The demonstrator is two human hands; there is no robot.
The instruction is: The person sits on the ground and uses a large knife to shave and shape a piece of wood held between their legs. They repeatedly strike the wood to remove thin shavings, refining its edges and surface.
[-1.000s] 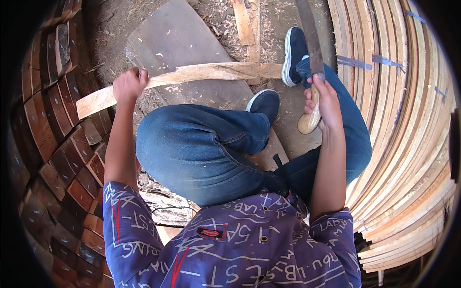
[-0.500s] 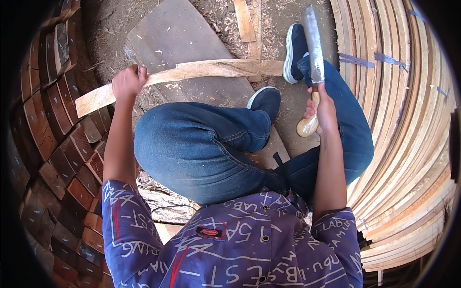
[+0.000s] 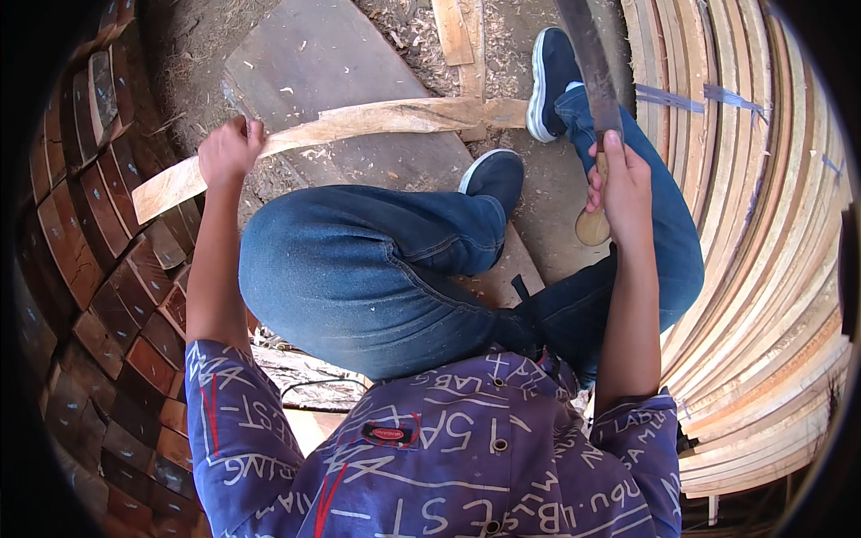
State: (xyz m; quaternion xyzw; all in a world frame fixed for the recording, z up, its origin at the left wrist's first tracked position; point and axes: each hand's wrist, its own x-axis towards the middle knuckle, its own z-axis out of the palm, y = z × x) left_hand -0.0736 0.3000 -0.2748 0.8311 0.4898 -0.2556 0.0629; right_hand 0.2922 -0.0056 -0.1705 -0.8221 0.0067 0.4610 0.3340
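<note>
My left hand [image 3: 230,152] is closed around the left part of a long, pale wooden strip [image 3: 386,117]. The strip curves slightly and reaches rightward to beside my far shoe, its upper edge roughly cut. In my right hand [image 3: 622,184] is a machete [image 3: 592,67], gripped by its wooden handle with the thumb along the top. Its broad blade points away from me, looks dark, and runs out of view at the top. The handle's rounded end shows below my fingers. Blade and strip are apart.
Dark wooden blocks [image 3: 99,260] are stacked at the left. Long, pale curved planks [image 3: 717,269], some tied with purple bands, are piled at the right. A flat grey board [image 3: 314,63] lies on the ground among shavings. Another wood piece [image 3: 453,31] lies at the top.
The machete has risen toward the top edge and its blade has turned from bright to dark. My right hand has shifted slightly right and up. The left hand still grips the strip.
</note>
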